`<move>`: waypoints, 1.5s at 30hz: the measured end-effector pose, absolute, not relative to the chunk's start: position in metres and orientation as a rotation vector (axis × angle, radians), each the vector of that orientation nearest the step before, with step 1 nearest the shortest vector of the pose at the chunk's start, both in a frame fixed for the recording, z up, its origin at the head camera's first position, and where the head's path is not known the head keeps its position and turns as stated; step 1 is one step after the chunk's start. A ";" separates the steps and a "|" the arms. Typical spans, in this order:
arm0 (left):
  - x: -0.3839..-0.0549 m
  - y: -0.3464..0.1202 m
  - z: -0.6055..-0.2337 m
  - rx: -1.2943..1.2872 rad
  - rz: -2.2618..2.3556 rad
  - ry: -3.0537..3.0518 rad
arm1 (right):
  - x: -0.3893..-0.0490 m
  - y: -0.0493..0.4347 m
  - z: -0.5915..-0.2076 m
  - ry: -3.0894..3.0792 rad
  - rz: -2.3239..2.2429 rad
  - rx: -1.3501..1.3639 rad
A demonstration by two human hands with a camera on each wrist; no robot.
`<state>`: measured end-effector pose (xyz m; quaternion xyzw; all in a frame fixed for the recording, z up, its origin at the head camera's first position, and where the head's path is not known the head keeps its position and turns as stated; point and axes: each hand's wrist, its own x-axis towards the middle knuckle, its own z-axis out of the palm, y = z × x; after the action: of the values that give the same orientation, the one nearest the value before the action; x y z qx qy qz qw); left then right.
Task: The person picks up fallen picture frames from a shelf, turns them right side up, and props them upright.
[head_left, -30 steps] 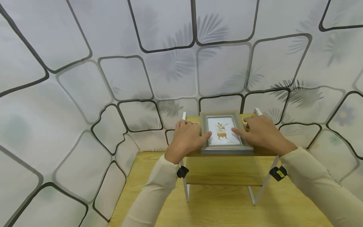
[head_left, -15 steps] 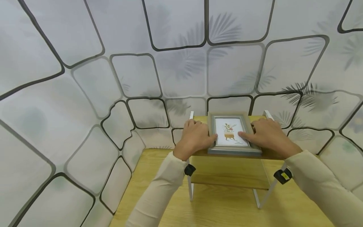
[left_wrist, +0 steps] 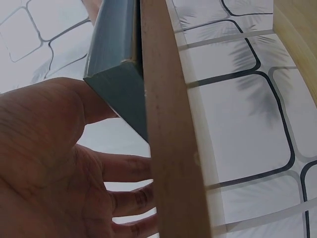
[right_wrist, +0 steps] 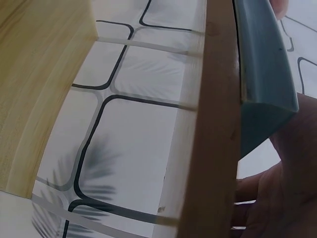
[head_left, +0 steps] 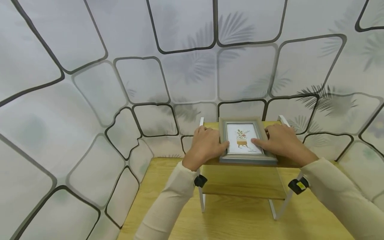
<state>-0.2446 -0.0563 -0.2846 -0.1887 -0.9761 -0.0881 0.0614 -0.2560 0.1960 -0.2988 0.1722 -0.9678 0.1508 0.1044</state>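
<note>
A silver-grey picture frame lies face up on the top board of a small two-tier shelf. Its white print shows a plant in an orange pot. My left hand is at the frame's left side, thumb over its edge, with the fingers stretched onto the board. On the other side my right hand lays its thumb on the picture, the other fingers beside the frame's right edge. Both wrist views show the frame's side against the board edge; the fingers reach the board, their tips hidden behind it.
White metal legs carry the shelf, with a lower board beneath the top one. It stands on a yellow wood-grain surface. A patterned padded wall rises close behind and to the left.
The head view has shifted, so shelf, frame and hands appear farther right than a second ago. The right fingers have come closer to the frame's right edge. The frame stays on the board.
</note>
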 end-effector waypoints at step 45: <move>-0.244 -0.048 -0.283 -0.571 -0.767 -2.757 | -0.247 0.204 -0.276 -2.850 0.748 0.459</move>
<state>-0.2443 -0.0483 -0.2830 -0.1943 -0.9389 -0.2612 0.1115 -0.2467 0.2043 -0.2761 0.1533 -0.9527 0.2501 0.0795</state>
